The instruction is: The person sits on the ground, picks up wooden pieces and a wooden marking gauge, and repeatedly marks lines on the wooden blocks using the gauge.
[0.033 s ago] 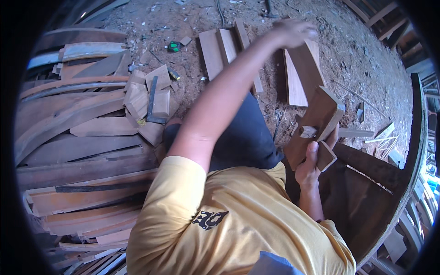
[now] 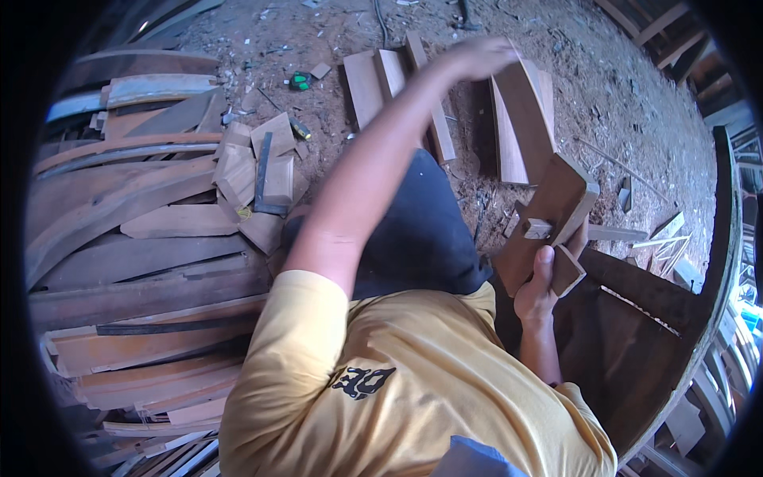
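My right hand (image 2: 539, 290) is closed round a brown wooden piece (image 2: 544, 203), thumb on the near side, other fingers mostly hidden behind. The piece is angled, made of joined boards, with a short light wooden peg (image 2: 538, 229) sticking out and a stubby block (image 2: 568, 270) beside my thumb. A long flat board (image 2: 526, 111) runs away from its far end. At that board's far end is my left hand (image 2: 485, 58), arm stretched across my dark-clad legs. Motion smears its fingers, and I cannot tell whether they grip the board.
Loose boards (image 2: 363, 91) lie on the dirt floor ahead, beside a green and black tape measure (image 2: 300, 80). To the left, a dark try square (image 2: 262, 175) rests on cut wood blocks (image 2: 236, 175) near stacked curved planks (image 2: 127, 207). A dark wooden panel (image 2: 636, 334) stands at the right.
My left hand has shifted left at the far end of the long board, its forearm swinging slightly left too. My right hand and the wooden piece have barely moved.
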Demonstrator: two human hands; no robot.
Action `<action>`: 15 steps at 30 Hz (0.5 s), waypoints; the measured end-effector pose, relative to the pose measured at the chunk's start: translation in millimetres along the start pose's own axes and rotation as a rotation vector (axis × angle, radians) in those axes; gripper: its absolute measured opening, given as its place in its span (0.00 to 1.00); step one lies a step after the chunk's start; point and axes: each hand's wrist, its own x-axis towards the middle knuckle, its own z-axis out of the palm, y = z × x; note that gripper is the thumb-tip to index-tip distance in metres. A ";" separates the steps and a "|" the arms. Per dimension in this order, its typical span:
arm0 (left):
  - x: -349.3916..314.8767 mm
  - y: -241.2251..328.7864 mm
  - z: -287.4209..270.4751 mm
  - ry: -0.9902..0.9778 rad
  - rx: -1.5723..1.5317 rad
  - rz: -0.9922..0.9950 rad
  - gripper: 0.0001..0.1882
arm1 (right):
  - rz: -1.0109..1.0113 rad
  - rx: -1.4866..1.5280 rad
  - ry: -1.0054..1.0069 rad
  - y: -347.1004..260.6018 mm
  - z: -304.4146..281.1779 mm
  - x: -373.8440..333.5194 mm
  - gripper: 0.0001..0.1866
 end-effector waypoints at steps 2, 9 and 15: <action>-70.4 -102.0 -16.3 0.018 -0.042 -0.321 0.32 | 0.042 0.002 0.020 13.6 -8.4 -1.9 0.40; -138.4 -137.9 54.1 -0.257 0.228 -0.341 0.44 | 0.175 -0.021 0.034 30.1 -27.1 -3.6 0.40; -147.7 -178.8 104.6 -0.372 0.104 -0.192 0.34 | 0.251 0.107 0.012 16.1 -30.4 -27.5 0.41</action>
